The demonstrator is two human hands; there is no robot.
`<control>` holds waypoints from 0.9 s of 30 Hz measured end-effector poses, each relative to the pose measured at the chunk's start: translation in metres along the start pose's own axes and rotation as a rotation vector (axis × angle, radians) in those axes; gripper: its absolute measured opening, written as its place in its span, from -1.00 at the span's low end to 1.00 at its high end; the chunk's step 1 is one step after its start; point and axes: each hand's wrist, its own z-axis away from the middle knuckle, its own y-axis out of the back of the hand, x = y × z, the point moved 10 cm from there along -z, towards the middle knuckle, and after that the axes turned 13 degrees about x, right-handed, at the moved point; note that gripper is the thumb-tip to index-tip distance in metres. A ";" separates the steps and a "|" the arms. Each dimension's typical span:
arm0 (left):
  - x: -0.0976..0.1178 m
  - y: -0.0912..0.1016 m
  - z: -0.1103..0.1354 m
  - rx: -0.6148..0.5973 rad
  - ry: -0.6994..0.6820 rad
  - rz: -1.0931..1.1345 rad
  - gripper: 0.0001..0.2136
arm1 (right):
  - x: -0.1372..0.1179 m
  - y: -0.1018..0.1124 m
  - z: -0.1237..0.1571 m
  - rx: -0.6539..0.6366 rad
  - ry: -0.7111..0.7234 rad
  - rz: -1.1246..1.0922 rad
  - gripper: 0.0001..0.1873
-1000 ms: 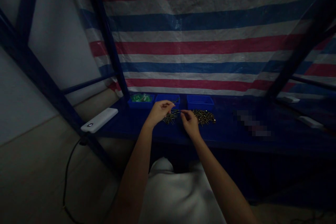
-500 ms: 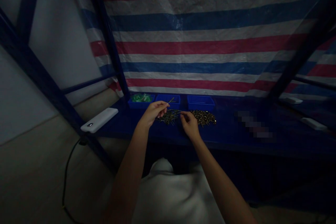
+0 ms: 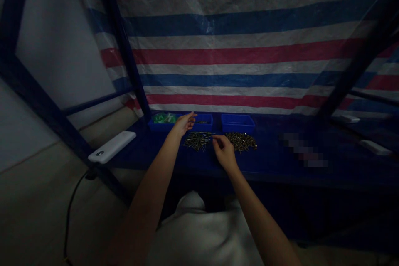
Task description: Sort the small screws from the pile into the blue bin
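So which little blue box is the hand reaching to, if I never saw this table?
Find the dark blue table under the striped tarp. Three small bins stand in a row at its back edge. The left hand reaches the middle bin, between the bin with green pieces and the right bin; it holds a few thin pins.

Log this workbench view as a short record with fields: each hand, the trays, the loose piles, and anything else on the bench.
left hand: stretched out at the middle blue tray, fingers open
right hand: curled, resting between the two piles
left pile: thin brassy pins, loose
right pile: brassy screws, loose
trays: green-filled tray, middle one, right blue tray
also: white box at bench's left corner
backdrop: striped tarp
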 end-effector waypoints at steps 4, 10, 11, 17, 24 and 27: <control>-0.003 0.007 0.006 0.010 -0.012 -0.020 -0.71 | 0.000 -0.002 -0.001 -0.013 0.005 0.016 -0.80; -0.008 0.027 0.047 0.111 -0.199 0.056 -0.69 | 0.005 -0.027 0.004 -0.152 0.089 0.177 -0.89; -0.013 0.029 0.055 0.126 -0.215 0.050 -0.68 | 0.007 -0.031 0.004 -0.168 0.098 0.235 -0.91; -0.037 0.030 0.093 0.208 -0.288 0.036 -0.65 | 0.016 -0.049 -0.006 -0.208 0.071 0.519 -0.94; -0.042 0.035 0.095 0.230 -0.326 0.036 -0.68 | 0.028 -0.073 -0.017 -0.356 0.012 0.674 -0.85; -0.041 0.035 0.093 0.217 -0.343 0.020 -0.69 | 0.035 -0.078 -0.018 -0.385 -0.020 0.687 -0.87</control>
